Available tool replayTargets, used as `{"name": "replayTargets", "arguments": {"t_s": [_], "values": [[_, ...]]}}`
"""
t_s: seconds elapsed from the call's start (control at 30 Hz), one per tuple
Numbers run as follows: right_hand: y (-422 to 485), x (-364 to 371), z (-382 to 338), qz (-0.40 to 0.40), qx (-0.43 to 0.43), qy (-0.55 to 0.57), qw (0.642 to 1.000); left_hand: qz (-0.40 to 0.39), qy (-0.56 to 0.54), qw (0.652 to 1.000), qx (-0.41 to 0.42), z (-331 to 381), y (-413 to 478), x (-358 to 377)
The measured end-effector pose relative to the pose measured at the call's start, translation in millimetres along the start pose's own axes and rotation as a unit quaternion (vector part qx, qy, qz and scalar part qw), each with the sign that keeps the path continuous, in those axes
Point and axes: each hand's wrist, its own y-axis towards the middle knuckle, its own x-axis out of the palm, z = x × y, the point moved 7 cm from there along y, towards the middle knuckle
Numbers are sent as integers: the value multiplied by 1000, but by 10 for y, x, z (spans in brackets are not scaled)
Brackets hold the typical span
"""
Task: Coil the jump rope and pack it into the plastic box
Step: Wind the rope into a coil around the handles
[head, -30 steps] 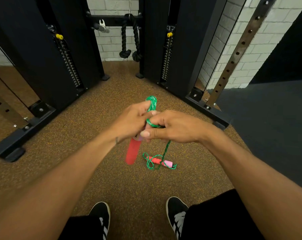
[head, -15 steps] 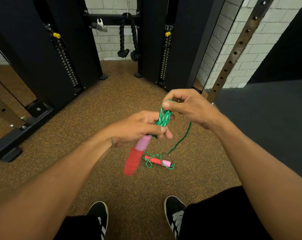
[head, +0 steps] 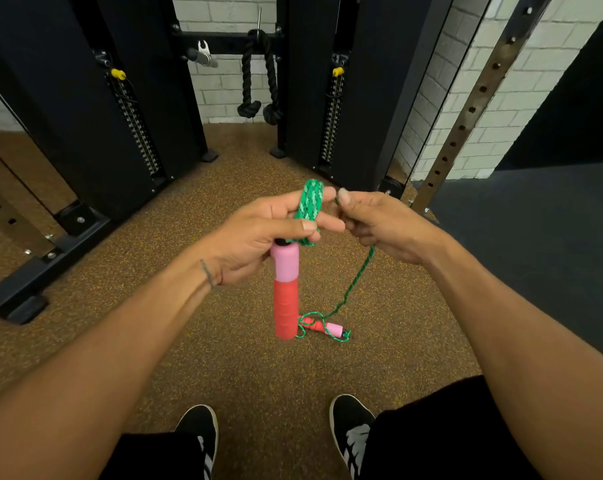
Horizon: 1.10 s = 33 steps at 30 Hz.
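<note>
My left hand (head: 255, 237) grips a bundle of green jump rope loops (head: 309, 206) together with the top of a pink and red handle (head: 286, 289), which hangs straight down. My right hand (head: 379, 226) pinches the free green strand (head: 355, 282) just right of the loops. That strand drops to the floor, where the second pink and red handle (head: 327, 329) lies among a few loose turns of rope. No plastic box is in view.
I stand on brown speckled rubber flooring (head: 223, 358), my black shoes (head: 199, 431) at the bottom. Black cable machine towers (head: 120, 98) stand ahead, with a black rope attachment (head: 258, 84) hanging between them. A perforated steel upright (head: 473, 105) and dark mat (head: 535, 254) are at right.
My right hand circled from over the bundle up to the right and back beside the loops, laying another turn. The held handle swung from tilted to vertical. Less rope lies on the floor.
</note>
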Motion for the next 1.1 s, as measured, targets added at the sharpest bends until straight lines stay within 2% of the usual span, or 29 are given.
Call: {"name": "replayTargets", "arguments": {"t_s": [0.1,0.17,0.47,0.6,0.7,0.77,0.87,1.0,1.1], "values": [[-12,-64,38,-17,29,116,993,52,-84,994,45,157,-39,-177],[-24,-75,71,-25,36,120,992,78,-100,990,66,245,-74,-296],[29,400,284,-44,104,-55,992,134,-50,988,52,194,-83,-358],[12,523,165,-75,35,-93,992,175,-67,981,55,202,-87,-446],[-39,630,20,-101,-2,-106,989,175,-71,981,46,171,-82,-449],[-88,704,-41,-101,-18,-208,973,189,-38,980,47,132,-65,-483],[-166,857,-187,-95,-103,-390,910,201,60,977,36,90,-38,-501],[-208,912,-398,-74,-170,-433,882,192,187,963,14,-9,-3,-460],[-249,824,-507,-48,-201,-365,908,160,290,944,-2,-28,1,-376]]}}
